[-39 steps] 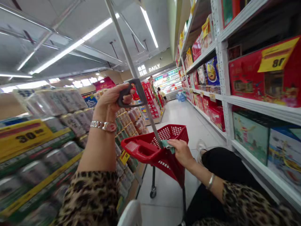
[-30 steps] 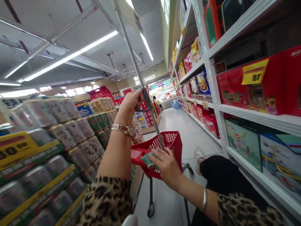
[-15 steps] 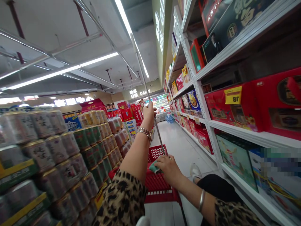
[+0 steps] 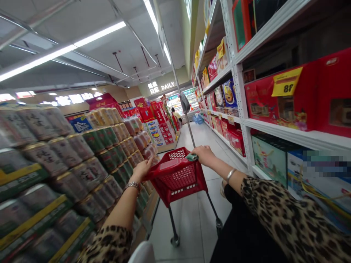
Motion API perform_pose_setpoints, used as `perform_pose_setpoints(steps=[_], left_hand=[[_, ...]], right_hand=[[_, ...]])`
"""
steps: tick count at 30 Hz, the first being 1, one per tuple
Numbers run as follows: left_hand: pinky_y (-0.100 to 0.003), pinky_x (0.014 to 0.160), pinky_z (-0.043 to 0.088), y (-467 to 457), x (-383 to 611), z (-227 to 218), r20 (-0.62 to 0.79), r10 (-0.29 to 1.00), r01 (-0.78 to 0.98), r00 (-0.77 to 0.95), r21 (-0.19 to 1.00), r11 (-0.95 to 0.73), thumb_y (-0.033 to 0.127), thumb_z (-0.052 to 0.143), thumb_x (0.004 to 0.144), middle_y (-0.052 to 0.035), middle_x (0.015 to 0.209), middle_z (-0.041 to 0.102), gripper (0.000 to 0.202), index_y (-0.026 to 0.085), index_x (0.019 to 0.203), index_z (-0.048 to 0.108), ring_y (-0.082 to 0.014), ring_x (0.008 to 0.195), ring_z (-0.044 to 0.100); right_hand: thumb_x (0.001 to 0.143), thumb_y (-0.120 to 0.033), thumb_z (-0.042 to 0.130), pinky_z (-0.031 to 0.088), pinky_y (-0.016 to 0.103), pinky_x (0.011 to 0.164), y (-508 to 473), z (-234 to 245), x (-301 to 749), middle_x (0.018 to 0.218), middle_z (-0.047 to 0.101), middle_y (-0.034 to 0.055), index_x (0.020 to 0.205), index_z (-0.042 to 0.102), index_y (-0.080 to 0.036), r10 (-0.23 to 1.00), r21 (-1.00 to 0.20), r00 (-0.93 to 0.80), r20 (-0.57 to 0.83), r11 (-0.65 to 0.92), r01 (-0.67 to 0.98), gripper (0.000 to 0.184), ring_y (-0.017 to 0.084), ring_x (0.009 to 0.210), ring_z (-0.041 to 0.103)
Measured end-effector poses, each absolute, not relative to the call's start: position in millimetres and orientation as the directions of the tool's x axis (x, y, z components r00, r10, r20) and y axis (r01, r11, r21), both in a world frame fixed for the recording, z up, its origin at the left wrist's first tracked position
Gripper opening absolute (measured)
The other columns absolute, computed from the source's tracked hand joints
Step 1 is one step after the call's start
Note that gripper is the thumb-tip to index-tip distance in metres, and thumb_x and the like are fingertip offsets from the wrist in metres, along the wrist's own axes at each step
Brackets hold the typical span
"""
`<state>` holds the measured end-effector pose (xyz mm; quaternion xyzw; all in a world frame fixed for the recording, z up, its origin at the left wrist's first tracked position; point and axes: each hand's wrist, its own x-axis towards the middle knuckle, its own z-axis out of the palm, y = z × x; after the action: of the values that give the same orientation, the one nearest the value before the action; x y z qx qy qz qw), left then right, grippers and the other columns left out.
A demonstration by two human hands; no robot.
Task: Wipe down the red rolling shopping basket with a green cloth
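Observation:
A small red shopping cart with a perforated basket stands directly ahead of me. My left hand is closed at the left end of its rear edge, the fingertips partly hidden. At the right end of that edge, my right hand is closed on a green cloth pressed against the cart. A long thin metal pole with a grey grip-like piece rises beside my right hand towards the ceiling. Its lower end is hidden by the hand and cart.
Stacked packs of cans line the left side closely. White shelves with red gift boxes run along the right. Between them a tiled floor leads to lit chiller shelves, with a person far ahead.
My left hand has let go of the pole and come down to the cart's left end. My right hand, with the cloth, stays at the right end. The view has tilted down.

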<state>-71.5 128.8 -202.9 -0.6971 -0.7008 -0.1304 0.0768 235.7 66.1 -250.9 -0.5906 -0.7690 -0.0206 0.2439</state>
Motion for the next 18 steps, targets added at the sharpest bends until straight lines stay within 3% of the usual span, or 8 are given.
perform_pose_setpoints(steps=[4,10,18], left_hand=[[-0.033,0.081,0.052,120.7,-73.6,-239.1,0.230,0.973,1.000,0.011,-0.019,-0.007,0.051,0.028,0.094,-0.0173,0.099,0.078,0.061,0.017,0.098,0.079,-0.0289,0.098,0.073],[-0.039,0.082,0.049,102.1,-43.7,-258.8,0.315,0.949,0.997,-0.026,-0.055,0.045,0.042,0.016,0.097,-0.0259,0.103,0.075,0.073,0.006,0.102,0.079,-0.0347,0.103,0.071],[-0.040,0.075,0.045,56.0,-25.1,-270.6,0.471,0.882,0.995,-0.010,-0.087,0.058,0.041,0.018,0.098,-0.0254,0.089,0.076,0.072,0.006,0.095,0.081,-0.0347,0.091,0.073]], right_hand=[[0.097,-0.013,0.049,0.037,0.036,0.089,74.9,-253.2,238.4,0.119,0.073,0.0058,0.108,0.076,-0.029,0.901,-0.244,-0.124,0.416,0.242,0.939,0.033,0.023,0.114,0.060],[0.101,-0.012,0.043,0.032,0.040,0.105,72.7,-274.4,220.0,0.138,0.064,0.0081,0.126,0.068,-0.027,0.858,-0.218,-0.034,0.512,0.168,0.961,0.038,0.023,0.132,0.049],[0.101,-0.012,0.046,0.026,0.046,0.110,63.4,-308.2,216.4,0.141,0.064,0.0074,0.131,0.066,-0.028,0.698,-0.145,-0.094,0.710,0.275,0.950,0.039,0.024,0.135,0.049]])
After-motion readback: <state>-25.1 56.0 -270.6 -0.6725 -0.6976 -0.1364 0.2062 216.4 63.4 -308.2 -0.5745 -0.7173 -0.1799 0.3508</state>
